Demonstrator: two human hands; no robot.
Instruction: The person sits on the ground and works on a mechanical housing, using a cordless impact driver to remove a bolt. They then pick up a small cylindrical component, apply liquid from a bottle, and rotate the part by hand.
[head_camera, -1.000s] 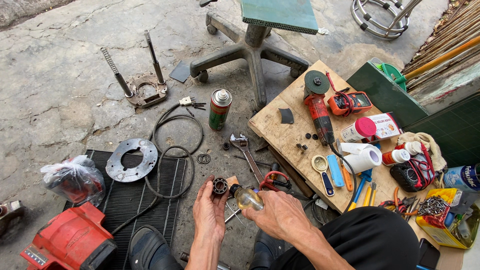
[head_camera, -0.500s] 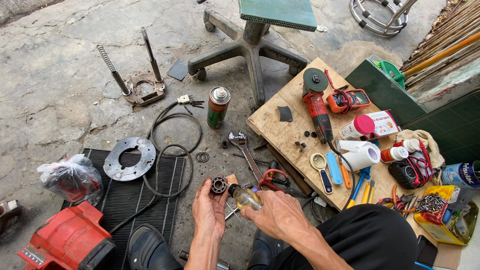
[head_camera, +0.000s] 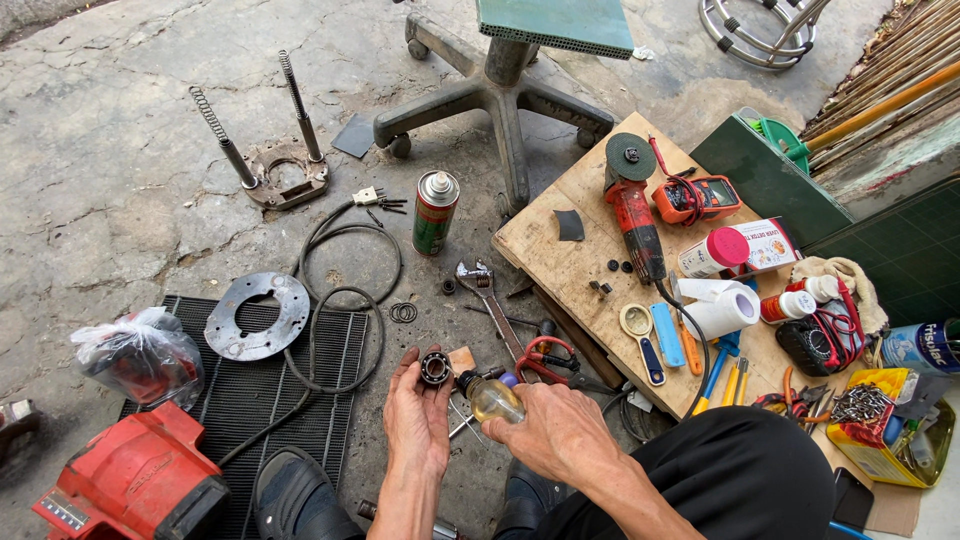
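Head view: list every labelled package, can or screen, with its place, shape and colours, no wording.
Spray can: upright on the concrete, green and red cylinder, white cap.
Meter: on the wooden board, orange case, grey screen.
Box: beside it, white with red edge.
Blue can: far right, lying.

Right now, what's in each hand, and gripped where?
Left hand holds a small round bearing by its outer rim, at the fingertips. Right hand grips a small clear oil bottle around its body.
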